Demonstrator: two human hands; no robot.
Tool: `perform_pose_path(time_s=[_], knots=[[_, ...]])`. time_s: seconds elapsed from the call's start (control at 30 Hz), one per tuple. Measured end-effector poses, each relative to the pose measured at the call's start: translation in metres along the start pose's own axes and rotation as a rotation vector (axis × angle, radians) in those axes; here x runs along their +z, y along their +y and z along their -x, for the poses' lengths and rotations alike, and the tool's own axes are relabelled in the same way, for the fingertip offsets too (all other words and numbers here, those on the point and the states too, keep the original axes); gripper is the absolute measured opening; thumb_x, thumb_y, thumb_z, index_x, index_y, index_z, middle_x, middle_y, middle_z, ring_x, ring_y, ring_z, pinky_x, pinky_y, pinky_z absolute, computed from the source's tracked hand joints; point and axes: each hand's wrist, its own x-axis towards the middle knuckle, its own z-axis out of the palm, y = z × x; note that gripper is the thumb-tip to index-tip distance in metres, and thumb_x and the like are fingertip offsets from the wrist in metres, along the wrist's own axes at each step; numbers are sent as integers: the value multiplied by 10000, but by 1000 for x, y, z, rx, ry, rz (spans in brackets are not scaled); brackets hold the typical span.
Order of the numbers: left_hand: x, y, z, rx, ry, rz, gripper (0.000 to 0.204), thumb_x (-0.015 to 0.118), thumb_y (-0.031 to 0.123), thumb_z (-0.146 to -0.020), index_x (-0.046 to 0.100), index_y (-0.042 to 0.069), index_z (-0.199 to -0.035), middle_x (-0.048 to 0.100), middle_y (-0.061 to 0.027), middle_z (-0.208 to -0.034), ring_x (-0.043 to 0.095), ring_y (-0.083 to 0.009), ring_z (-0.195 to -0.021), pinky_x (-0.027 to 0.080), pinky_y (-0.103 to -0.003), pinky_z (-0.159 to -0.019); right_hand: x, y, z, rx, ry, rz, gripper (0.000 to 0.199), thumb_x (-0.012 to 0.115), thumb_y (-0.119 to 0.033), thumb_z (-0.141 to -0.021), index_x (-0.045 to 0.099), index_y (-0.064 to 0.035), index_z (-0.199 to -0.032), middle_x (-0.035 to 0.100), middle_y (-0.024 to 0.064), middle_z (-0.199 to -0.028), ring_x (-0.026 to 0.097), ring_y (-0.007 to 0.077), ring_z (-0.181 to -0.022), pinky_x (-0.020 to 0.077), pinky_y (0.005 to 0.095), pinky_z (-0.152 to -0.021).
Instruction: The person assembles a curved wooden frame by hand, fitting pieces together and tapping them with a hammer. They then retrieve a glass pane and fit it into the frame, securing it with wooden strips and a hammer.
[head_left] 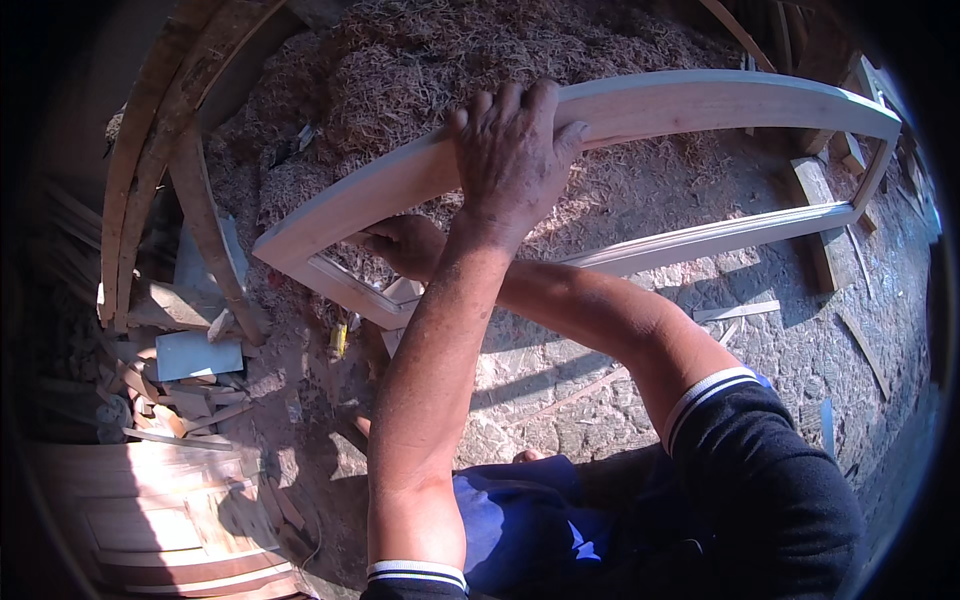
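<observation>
A pale wooden frame with an arched top rail (720,98) and a straight lower rail (700,238) is held tilted in front of me. My left hand (515,150) grips the arched rail, fingers over its upper edge and thumb spread to the right. My right arm crosses beneath the left forearm. Inside the frame's left corner, my right hand (405,247) is closed, with its fingertips against the underside of the arched rail. Whatever it may hold is too shadowed to make out. The frame's right end lies over a wooden block (820,235).
Wood shavings (400,80) are heaped behind the frame. Curved timbers (150,150) stand at the left, above a pile of offcuts (190,405). A panelled wooden piece (150,510) lies at lower left. A yellow object (339,341) and thin strips (737,311) lie on the rough floor.
</observation>
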Motion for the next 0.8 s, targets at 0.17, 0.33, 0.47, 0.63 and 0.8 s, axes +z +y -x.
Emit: perform_pose_path(time_s=[0.17,0.33,0.47,0.63,0.8], knots=[[-8,6,-2,-39,-85,-24,560,580,550,-984,561,148,-1374,626,-124,-1249,547,-354,-1209,356,-558,-1042,-91,10,31,11,-39,90,308,638,-245,-973,710,-123,-1246,760,107,-1004,730,247,-908,563,409,-850],[-10,8,-4,-29,-88,-85,520,617,491,-986,560,134,-1360,615,-138,-1234,547,-352,-1204,373,-533,-1028,-217,0,90,53,0,94,314,619,-268,-988,696,-101,-1243,755,101,-959,725,241,-904,561,425,-839],[-9,8,-5,-10,-100,-136,571,565,538,-1003,546,113,-1385,610,-154,-1252,549,-371,-1193,376,-551,-1014,-344,-3,156,179,119,32,322,569,-269,-1074,648,-43,-1290,682,28,-906,634,115,-850,545,300,-770],[-14,16,-1,-23,-140,-146,617,518,572,-1015,542,83,-1390,606,-178,-1258,545,-391,-1197,377,-562,-1009,-450,-9,198,136,79,107,373,586,-287,-1068,640,-47,-1348,689,43,-937,641,122,-855,553,305,-770],[-15,22,-7,-18,-158,-132,636,508,578,-1018,550,54,-1375,602,-188,-1270,539,-407,-1202,374,-552,-1021,-492,-16,230,214,245,31,381,646,-370,-1024,697,-66,-1248,693,17,-889,644,103,-817,542,288,-723]])
